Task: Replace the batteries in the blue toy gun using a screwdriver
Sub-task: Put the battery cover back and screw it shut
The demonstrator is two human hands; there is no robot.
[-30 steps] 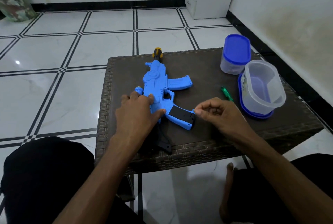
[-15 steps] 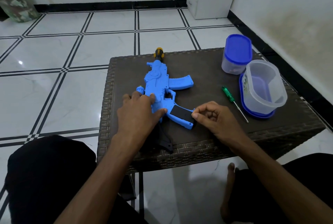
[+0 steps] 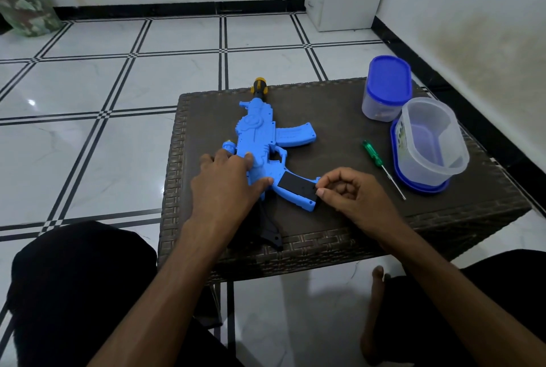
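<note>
From the head camera, looking down at the small woven brown table (image 3: 339,236), the blue toy gun (image 3: 260,136) lies flat near the table's left half, muzzle pointing away and its black stock hanging toward the near edge. The left hand (image 3: 227,186) rests on the gun's body just behind the trigger, fingers spread and fairly straight, pressing it down rather than wrapping round it. The right hand (image 3: 351,192) sits at the butt of the grip, fingers curled in, thumb and forefinger tip pinched together right at the lower corner of the black battery cover (image 3: 297,185); whether something tiny, such as a screw, is caught between them I cannot tell. The cover looks seated in the grip, so the compartment is not open yet, and no batteries are in sight anywhere on the table. The green-handled screwdriver (image 3: 373,154) lies by itself to the right, well apart from either hand, just beside an open clear container (image 3: 461,157) standing on its blue lid. A second tub with a blue lid (image 3: 387,89) sits closed behind it. I'd judge the job to be early: lifting the cover, swapping the cells and screwing it shut all seem to remain.
</note>
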